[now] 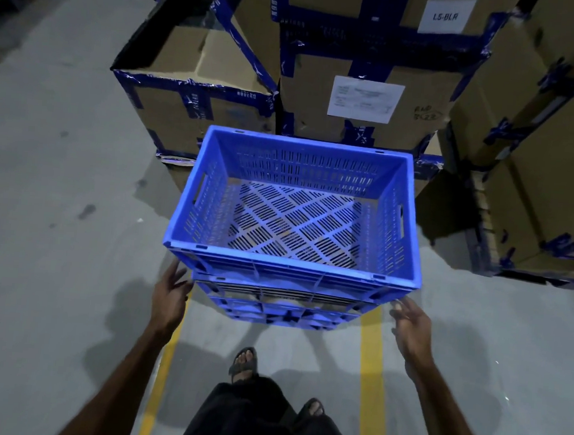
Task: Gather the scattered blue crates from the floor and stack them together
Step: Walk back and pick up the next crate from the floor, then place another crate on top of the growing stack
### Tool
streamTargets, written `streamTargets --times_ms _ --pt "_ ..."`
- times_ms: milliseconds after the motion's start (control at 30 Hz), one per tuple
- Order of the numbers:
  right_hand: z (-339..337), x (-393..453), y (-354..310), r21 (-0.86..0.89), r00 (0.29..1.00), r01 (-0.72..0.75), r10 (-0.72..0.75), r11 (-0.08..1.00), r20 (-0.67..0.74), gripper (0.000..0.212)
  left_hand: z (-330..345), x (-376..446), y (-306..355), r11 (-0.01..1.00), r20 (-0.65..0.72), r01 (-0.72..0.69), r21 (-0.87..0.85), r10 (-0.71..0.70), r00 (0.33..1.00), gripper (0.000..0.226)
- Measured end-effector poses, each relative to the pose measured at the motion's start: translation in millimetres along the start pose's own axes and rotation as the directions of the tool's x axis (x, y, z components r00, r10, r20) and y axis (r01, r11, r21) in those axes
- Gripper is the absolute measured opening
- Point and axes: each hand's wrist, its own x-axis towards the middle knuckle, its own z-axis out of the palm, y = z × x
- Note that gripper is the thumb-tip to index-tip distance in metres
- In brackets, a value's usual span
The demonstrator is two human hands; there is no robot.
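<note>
Head view, looking straight down: left hand (170, 292) sits at the near-left corner of the crate stack, fingers spread and straight, tips right by the plastic, gripping nothing. Right hand (409, 321) mirrors it at the near-right corner, fingers loose and extended, just beside the crate wall, also holding nothing. Between them stands the stack of blue crates (288, 286) on the floor (58, 182), top crate (297, 204) open-mouthed, bright blue plastic, slotted walls, a cut-out handle in each short side, and a base of diagonal slat panels in a diamond pattern. Beneath it, at least one more crate (281, 311) shows its ribbed blue side; how many more, hard to tell. Two yellow floor lines (370, 378) run toward the stack, sandalled feet (244, 365) between them. Behind the stack rise taped cardboard boxes (367, 96) with blue tape and white paper labels (365, 100), more boxes off to the right
</note>
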Motion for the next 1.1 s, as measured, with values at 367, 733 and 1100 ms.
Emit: streamTargets --times_ms 367,733,1100 --pt "4 -7 6 -0.172 0.977 0.175 -0.193 0.970 -0.095 0.028 -17 14 -5 0.913 -0.003 -0.240 0.329 0.256 0.967 0.072" --pt "5 3 1 -0.230 0.989 0.089 -0.114 0.969 -0.098 0.020 -29 29 -3 0.911 -0.019 -0.154 0.382 0.175 0.984 0.064" --pt "3 14 -19 -0.174 0.994 0.014 -0.032 0.985 -0.102 0.016 -22 13 -10 0.904 -0.014 -0.091 0.418 0.106 0.994 0.056"
